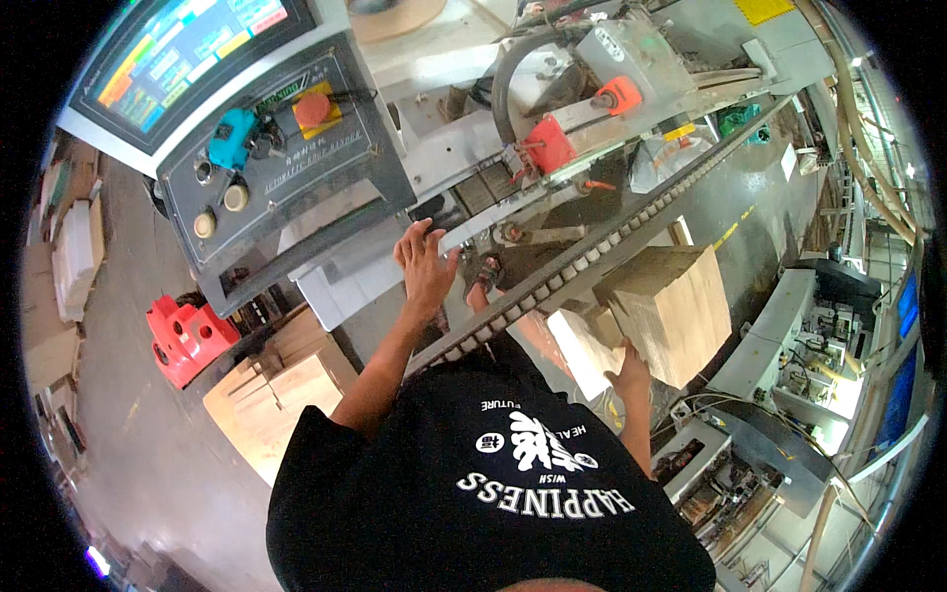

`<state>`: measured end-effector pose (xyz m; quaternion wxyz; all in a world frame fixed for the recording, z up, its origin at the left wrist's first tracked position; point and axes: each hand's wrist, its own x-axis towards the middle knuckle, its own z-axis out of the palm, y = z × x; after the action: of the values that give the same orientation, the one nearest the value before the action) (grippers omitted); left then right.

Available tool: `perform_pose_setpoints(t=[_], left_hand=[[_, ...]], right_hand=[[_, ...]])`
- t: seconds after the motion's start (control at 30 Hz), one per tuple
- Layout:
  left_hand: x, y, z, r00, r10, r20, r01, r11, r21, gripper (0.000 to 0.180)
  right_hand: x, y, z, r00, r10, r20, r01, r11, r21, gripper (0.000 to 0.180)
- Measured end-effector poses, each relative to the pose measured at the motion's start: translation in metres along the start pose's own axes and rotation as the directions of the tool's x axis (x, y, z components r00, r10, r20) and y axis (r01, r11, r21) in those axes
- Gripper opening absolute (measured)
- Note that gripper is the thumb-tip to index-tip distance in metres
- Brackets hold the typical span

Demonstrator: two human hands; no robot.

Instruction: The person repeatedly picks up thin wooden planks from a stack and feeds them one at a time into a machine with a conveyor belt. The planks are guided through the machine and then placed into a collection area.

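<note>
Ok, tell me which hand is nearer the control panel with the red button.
Left. The left hand is near the lower right corner of the control panel; the right hand is farther off, by the wooden boards.

One left hand, one right hand (two altogether), two cream buttons, one lit screen.

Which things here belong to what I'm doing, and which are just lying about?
Likely in use: pale boards at right hand; grey machine by left hand; its control panel.
Apparently just lying about: red object, left; panels stacked far left.
</note>
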<state>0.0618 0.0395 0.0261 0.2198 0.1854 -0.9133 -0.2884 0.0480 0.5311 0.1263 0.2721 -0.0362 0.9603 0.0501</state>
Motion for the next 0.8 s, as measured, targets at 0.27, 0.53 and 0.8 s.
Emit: perform_pose_setpoints(t=[0.27, 0.53, 0.8], left_hand=[[-0.006, 0.058, -0.005, 0.993, 0.075, 0.092, -0.052, 0.972, -0.229, 0.055], [-0.013, 0.131, -0.021, 0.694, 0.573, 0.436, -0.548, 0.813, -0.196, 0.092], [-0.016, -0.008, -0.02, 0.956, 0.082, 0.28, -0.096, 0.995, 0.034, 0.058]], right_hand=[[-0.003, -0.007, -0.029, 0.964, 0.002, -0.265, 0.011, 0.999, 0.049, 0.062], [0.016, -0.176, -0.127, 0.768, -0.507, -0.391, 0.546, 0.837, -0.013, 0.057], [0.052, -0.29, -0.109, 0.486, -0.612, -0.624, 0.777, 0.63, -0.012, 0.043]])
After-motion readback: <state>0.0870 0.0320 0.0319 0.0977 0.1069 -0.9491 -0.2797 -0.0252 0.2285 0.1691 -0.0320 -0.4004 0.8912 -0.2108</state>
